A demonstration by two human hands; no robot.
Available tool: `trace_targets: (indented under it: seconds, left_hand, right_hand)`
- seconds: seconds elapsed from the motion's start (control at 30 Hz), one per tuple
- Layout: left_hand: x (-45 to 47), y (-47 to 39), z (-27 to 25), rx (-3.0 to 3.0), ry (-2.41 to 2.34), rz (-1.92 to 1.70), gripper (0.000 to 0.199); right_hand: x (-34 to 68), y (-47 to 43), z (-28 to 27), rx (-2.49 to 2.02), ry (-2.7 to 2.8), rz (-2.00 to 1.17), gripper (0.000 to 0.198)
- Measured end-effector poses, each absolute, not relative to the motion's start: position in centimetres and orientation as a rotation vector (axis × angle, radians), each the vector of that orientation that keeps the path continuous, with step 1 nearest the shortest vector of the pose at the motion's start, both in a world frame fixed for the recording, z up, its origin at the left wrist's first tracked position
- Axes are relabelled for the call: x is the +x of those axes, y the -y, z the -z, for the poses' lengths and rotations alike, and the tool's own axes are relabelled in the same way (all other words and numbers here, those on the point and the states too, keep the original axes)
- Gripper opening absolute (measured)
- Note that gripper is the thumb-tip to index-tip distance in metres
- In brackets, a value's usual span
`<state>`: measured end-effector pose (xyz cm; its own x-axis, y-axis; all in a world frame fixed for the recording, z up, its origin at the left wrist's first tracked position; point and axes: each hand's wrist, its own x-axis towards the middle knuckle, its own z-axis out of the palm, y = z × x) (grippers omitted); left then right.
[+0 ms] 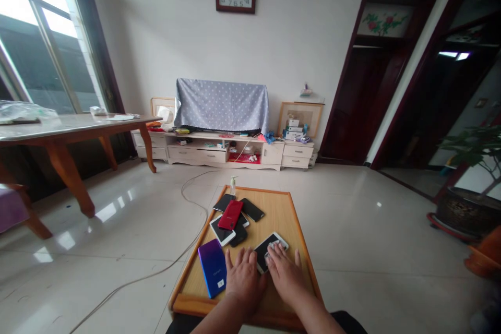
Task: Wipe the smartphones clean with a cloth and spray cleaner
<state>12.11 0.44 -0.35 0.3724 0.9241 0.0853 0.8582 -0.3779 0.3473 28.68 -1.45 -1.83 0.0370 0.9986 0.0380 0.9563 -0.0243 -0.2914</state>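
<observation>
The white-framed, rectangular smartphone with a dark glass screen lies in the lower middle of the frame, on the light-brown wooden table with an orange-brown rim. The person's right hand lies over its right part, fingers together on a pale, crumpled piece of soft material; whether that is pinched or only pressed cannot be told. The left hand is palm down by the phone's lower-left end, fingers slightly spread; its thumb is hidden, so whether it clamps the edge cannot be told. A likely trouble is the phone skidding or turning on the smooth wood, should the right hand push sideways while the left bears too lightly. A wide leftward sweep might also nudge the glossy blue-and-purple phone, which lies near the table's left rim, toward the floor. Hard pressure with grit under the crumpled material could scratch the glass. The white-framed phone lies flat, screen up, its long axis slanting from lower left to upper right; which end is its top cannot be made out.
</observation>
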Motion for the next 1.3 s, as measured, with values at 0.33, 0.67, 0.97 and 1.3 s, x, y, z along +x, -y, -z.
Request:
trace_targets:
  seconds: [0.33, 0.67, 0.97, 1.3]
  left_hand:
    - [11.9, -1.5, -0.7, 2.500, -1.514, -0.268, 0.068]
    - [11.5, -1.7, 1.1, 2.548, -1.584, -0.295, 0.064]
    - [11.6, -2.1, 1.2, 2.601, -1.522, -0.291, 0.057]
    - [11.7, -2.6, 1.2, 2.533, -1.491, -0.282, 0.059]
  right_hand:
    - [28.7, 1.8, 1.3, -2.051, 1.986, -0.268, 0.053]
    - [28.1, 2.3, 1.4, -2.036, 1.947, -0.247, 0.055]
    - [27.4, 1.3, 2.0, -1.937, 1.986, -0.200, 0.052]
    - [28.0, -0.2, 2.4, -1.940, 2.030, -0.141, 0.054]
